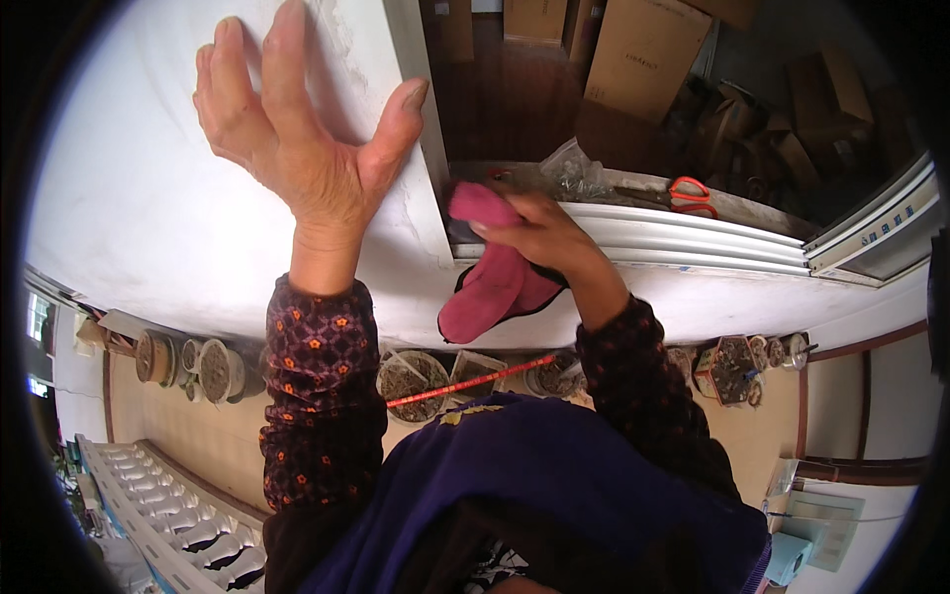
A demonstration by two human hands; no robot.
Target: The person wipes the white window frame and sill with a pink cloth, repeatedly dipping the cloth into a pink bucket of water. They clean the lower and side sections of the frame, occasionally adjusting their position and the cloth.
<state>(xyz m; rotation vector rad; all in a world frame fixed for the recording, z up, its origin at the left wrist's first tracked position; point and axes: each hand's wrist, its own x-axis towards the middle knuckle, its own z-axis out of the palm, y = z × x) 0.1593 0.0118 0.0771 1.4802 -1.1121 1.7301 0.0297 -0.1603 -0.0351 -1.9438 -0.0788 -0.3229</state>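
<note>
My left hand (312,126) lies with spread fingers against the white wall (148,185), its thumb at the corner of the window opening. Nothing is held in it. My right hand (538,223) grips a pink cloth (482,297) with dark edging. One folded end of the cloth sticks up by the inner corner of the window frame, and the rest hangs down in front of the wall. Right of this hand runs the white window track (690,237).
On the sill are a clear plastic bag (575,167) and orange-handled scissors (690,189). Cardboard boxes (646,59) stand in the dark room beyond. Below are plant pots (223,371), a red patterned strip (475,382) and a white balustrade (163,505).
</note>
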